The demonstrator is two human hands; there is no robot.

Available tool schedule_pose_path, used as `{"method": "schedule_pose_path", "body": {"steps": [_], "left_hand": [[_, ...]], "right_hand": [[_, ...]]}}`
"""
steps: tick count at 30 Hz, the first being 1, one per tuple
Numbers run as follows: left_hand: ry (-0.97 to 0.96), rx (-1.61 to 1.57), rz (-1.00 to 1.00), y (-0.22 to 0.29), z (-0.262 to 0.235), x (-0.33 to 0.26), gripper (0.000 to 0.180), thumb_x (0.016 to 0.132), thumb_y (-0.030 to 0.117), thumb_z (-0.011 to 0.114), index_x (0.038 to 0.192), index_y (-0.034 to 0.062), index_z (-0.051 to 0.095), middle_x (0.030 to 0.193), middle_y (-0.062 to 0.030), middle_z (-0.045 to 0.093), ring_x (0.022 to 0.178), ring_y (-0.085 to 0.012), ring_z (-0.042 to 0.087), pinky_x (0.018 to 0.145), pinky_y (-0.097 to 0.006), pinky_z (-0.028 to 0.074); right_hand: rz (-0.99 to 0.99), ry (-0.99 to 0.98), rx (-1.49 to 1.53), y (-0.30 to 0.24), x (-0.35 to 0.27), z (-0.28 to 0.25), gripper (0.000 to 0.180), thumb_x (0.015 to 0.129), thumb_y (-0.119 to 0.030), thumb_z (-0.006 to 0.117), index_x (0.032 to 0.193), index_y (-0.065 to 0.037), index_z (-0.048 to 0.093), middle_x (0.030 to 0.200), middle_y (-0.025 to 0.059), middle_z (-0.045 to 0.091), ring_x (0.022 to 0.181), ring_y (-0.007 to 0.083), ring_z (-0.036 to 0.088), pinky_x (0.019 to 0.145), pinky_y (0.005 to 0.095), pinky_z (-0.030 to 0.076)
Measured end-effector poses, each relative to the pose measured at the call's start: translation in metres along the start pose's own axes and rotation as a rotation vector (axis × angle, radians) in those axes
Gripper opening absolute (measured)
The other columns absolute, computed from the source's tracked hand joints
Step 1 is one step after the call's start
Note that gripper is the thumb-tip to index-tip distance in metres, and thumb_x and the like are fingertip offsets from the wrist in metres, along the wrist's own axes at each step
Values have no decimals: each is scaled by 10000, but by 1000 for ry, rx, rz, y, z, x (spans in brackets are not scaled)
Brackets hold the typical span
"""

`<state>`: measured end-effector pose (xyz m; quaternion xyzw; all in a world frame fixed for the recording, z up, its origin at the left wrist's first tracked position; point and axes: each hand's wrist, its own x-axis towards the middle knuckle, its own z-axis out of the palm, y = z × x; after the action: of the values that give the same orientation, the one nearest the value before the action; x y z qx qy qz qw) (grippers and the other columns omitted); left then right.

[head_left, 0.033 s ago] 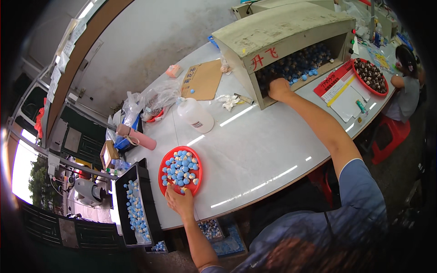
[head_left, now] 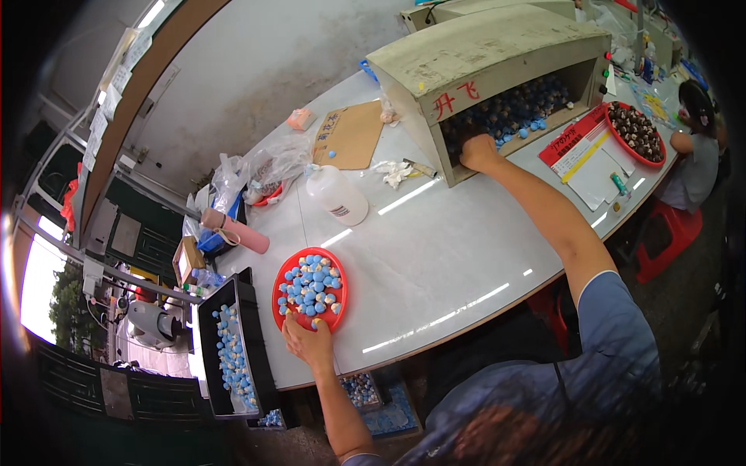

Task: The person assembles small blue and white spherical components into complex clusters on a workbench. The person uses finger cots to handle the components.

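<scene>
A round red plate [head_left: 344,272] full of small blue-and-cream balls [head_left: 313,284] sits on the left part of the white table. My left hand [head_left: 308,342] grips its near rim, thumb and fingers over the edge. Far to the right, my right hand [head_left: 479,152] reaches into the left end of an open-fronted beige metal box [head_left: 482,58]. Inside the box lies a heap of dark and blue balls [head_left: 513,105]. The fingers of that hand are hidden in the box's shadow, so I cannot see what they touch.
A black tray [head_left: 264,342] of blue balls stands left of the plate. Behind are a white bottle [head_left: 338,198], a pink flask [head_left: 241,235] and cardboard [head_left: 350,136]. At right, a red plate [head_left: 651,159] of brown balls stands near a seated person [head_left: 694,171].
Both hands keep their places at the plate and in the box. Only the whole view has shifted slightly.
</scene>
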<state>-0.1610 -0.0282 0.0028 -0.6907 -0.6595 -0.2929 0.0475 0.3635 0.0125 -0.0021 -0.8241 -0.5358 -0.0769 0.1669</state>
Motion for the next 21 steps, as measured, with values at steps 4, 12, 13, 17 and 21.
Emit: {"method": "schedule_pose_path", "body": {"steps": [4,12,13,17,21], "left_hand": [[115,-192,104,19,-4,-2,509,741,126,658,1209,-33,535,1273,-191,539,1230,-342,464,1042,-469,320],[-388,-980,66,94,16,-10,327,898,100,612,1170,-70,544,1012,-161,672,916,-220,647,786,-308,493],[-568,-1146,-11,108,25,-10,335,922,149,610,1168,-69,547,1010,-157,675,881,-195,654,766,-282,493],[-1429,-1379,-282,179,44,-5,390,958,280,578,1183,-38,563,1037,-133,674,893,-172,649,743,-245,500],[-1575,-1341,-165,203,73,-10,393,935,260,629,1188,-36,568,1036,-116,679,884,-138,646,735,-239,504]], "right_hand": [[114,72,-17,-1,15,11,331,717,-166,646,1029,-67,700,1096,175,663,1050,297,633,839,388,525],[-106,368,812,-18,-93,0,401,784,-15,684,1157,-18,537,962,86,592,855,232,570,745,319,470],[-166,263,847,-37,-119,-12,414,786,-24,695,1168,-24,536,971,71,590,871,215,559,739,306,460],[-386,88,910,-83,-184,-57,454,747,5,688,1169,-27,522,985,65,583,946,239,550,744,356,475],[-482,128,830,-84,-197,-56,548,653,73,644,1181,-4,517,977,81,575,951,290,533,768,373,472]]}}
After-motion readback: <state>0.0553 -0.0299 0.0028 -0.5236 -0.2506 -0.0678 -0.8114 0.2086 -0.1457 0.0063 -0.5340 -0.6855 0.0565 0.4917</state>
